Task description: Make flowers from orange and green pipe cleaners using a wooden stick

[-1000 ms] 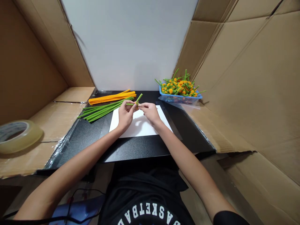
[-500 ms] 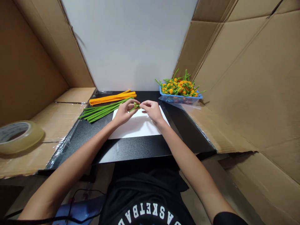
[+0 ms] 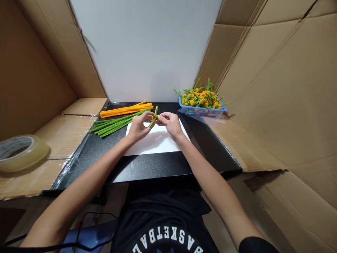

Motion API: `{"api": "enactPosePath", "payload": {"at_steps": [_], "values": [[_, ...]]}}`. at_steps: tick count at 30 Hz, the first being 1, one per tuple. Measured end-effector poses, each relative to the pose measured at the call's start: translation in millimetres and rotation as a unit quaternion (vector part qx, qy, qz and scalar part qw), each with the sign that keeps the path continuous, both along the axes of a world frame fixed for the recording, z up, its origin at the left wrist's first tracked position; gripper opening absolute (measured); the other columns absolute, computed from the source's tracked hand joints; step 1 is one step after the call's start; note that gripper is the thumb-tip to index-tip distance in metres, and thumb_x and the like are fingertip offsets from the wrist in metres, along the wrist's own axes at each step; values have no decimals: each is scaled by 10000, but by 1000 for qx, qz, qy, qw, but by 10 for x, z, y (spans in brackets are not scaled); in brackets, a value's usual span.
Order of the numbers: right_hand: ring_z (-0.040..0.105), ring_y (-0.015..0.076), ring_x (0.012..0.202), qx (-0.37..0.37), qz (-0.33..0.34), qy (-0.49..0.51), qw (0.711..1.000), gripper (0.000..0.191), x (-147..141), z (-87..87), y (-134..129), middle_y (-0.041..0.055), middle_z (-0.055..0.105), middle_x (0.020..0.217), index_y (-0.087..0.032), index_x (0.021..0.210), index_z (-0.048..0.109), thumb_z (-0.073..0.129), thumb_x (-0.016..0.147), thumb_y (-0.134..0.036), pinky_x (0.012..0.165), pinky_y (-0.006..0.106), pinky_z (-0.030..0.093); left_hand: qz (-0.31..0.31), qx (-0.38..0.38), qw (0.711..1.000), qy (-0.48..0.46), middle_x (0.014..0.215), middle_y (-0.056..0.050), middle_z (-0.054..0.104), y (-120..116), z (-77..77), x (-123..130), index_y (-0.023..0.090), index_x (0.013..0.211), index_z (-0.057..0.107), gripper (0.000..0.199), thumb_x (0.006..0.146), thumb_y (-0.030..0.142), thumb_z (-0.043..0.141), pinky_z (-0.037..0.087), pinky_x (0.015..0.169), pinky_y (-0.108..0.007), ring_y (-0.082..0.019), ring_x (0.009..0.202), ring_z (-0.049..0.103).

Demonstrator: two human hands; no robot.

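Above the white sheet (image 3: 155, 142), both hands meet around a small green and orange pipe-cleaner piece (image 3: 156, 114). My left hand (image 3: 140, 127) grips it from the left, fingers curled and thumb beneath. From the right, my right hand (image 3: 170, 123) pinches it between thumb and forefinger. One green end points up and another slants down to the left; a bit of orange shows between the fingers. Green pipe cleaners (image 3: 116, 125) lie fanned out left of my left hand, and a bundle of orange pipe cleaners (image 3: 126, 110) lies behind them.
A blue basket (image 3: 202, 111) heaped with orange and green pieces stands at the back right of the black table (image 3: 152, 168). On the cardboard at the left lies a roll of clear tape (image 3: 39, 154). Cardboard walls flank both sides, with a white panel behind.
The small piece has turned between my fingers: a green end now stands upright and orange has come into view. Both hands have stayed almost in place.
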State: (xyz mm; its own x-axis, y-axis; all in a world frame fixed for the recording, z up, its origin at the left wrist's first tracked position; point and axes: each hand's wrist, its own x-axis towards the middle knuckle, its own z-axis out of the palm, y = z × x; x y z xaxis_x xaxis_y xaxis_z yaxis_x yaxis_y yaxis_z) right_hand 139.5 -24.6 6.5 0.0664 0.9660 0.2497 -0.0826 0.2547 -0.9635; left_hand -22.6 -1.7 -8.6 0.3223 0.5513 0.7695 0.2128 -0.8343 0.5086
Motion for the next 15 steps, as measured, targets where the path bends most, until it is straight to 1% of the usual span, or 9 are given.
{"api": "enactPosePath", "payload": {"at_steps": [4, 6, 9, 11, 15], "values": [[638, 139, 636, 17, -26, -21, 999, 180, -19, -14, -8, 13, 674, 679, -164, 730, 662, 735, 731, -329, 652, 283, 562, 20, -29, 999, -24, 902, -46, 743, -38, -1, 35, 172, 1004, 642, 364, 783, 422, 787, 605, 719, -245, -151, 788, 728], [634, 144, 635, 25, -22, -32, 999, 181, -16, -13, -13, 15, 674, 679, -168, 742, 665, 724, 736, -339, 633, 281, 551, 18, -59, 997, -49, 903, -48, 743, -44, -3, 50, 173, 968, 649, 366, 770, 446, 792, 596, 719, -251, -159, 798, 727], [631, 150, 645, 30, -7, -55, 998, 171, 5, -5, -15, 15, 668, 670, -175, 748, 665, 698, 749, -342, 608, 270, 526, -25, -108, 989, -94, 920, -63, 743, -27, -10, 64, 168, 928, 658, 364, 759, 461, 795, 590, 771, -288, -178, 835, 727], [622, 151, 654, 43, -11, -83, 996, 168, 22, 1, -12, 16, 667, 680, -178, 749, 669, 684, 753, -346, 600, 265, 508, -55, -135, 982, -116, 930, -75, 744, -14, -15, 69, 162, 918, 664, 373, 742, 456, 810, 587, 800, -311, -190, 852, 727], [613, 154, 694, 59, -23, -116, 991, 185, 40, 8, -13, 27, 689, 734, -180, 746, 682, 674, 751, -365, 627, 270, 499, -69, -162, 975, -139, 926, -79, 747, -25, -13, 84, 161, 911, 666, 400, 706, 459, 836, 588, 804, -328, -198, 847, 729]]}}
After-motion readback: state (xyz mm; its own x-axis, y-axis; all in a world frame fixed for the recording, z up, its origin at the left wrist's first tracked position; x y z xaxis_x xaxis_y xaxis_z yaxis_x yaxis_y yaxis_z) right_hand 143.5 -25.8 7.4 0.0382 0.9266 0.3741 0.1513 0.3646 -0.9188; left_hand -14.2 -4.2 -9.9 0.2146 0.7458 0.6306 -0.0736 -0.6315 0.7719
